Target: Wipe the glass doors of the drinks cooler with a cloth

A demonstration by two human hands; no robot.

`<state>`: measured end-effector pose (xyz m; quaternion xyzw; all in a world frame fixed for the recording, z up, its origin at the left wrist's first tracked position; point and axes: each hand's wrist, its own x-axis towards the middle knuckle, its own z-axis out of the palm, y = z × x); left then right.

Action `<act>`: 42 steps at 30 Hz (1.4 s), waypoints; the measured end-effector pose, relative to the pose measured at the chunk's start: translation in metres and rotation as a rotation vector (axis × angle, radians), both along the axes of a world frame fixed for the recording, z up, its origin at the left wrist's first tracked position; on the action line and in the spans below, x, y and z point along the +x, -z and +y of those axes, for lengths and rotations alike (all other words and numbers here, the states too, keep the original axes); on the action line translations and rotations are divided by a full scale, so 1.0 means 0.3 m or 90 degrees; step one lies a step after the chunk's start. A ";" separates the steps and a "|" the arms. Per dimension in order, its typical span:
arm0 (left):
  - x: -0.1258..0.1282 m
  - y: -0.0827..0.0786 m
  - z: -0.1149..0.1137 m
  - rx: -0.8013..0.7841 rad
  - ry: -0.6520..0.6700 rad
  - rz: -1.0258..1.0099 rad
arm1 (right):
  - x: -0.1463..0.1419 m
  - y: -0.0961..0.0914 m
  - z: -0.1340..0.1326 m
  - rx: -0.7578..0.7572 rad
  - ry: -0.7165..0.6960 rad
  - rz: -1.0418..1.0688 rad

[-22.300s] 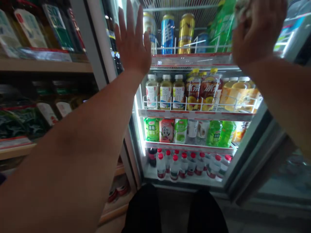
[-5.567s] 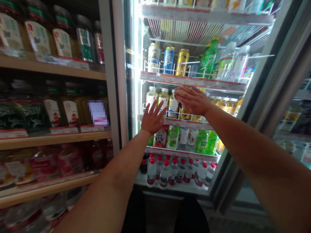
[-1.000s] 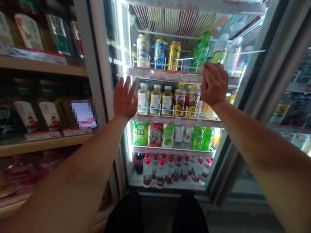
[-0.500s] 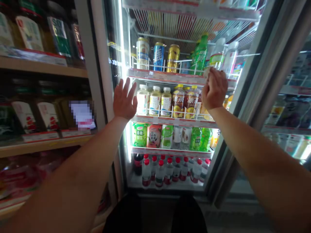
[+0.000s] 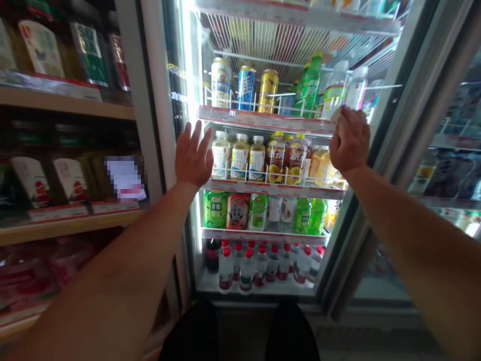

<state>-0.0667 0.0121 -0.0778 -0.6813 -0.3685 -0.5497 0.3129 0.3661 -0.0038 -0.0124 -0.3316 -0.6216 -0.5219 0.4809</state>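
As is shown in the head view, two hands are held well apart, raised before a lit drinks cooler (image 5: 270, 188). A glass pane (image 5: 178, 96) is suggested by pale reflections laid across the left edge.

Left hand (image 5: 193, 160): fingers fanned, nothing gripped, back of the hand turned to view. It is set beside the white-capped bottles (image 5: 239, 159); whether the palm is pressed to the glass cannot be told.

Right hand (image 5: 351, 143): fingers curled around a pale wad (image 5: 336, 114), mostly hidden by the fist. The wad is seen at the thumb side, level with the rail under the cans, in front of a clear bottle with a green label (image 5: 334, 93). Whether it is cloth or paper cannot be made out.

Handling, as judged: the wad is likely light, limp and soft, easily crushed without harm, though paper might be torn if wetted. It is best taken bunched through the middle, with a fold left proud of the fingers. The pane is judged stiff, smooth and slick; it is better met with a flat palm than with fingertips, since no edge is offered there for gripping.
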 end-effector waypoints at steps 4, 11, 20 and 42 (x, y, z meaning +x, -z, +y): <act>-0.002 0.001 0.005 -0.006 -0.005 -0.001 | 0.018 0.038 0.011 0.037 0.017 0.112; -0.008 0.004 0.015 0.009 -0.026 0.015 | 0.092 0.101 0.001 -0.073 -0.090 0.048; -0.005 0.005 0.009 0.031 -0.029 0.015 | 0.153 0.163 -0.021 -0.047 -0.016 0.031; -0.005 0.004 0.011 0.009 -0.047 0.007 | -0.083 -0.192 0.041 -0.068 -0.047 0.211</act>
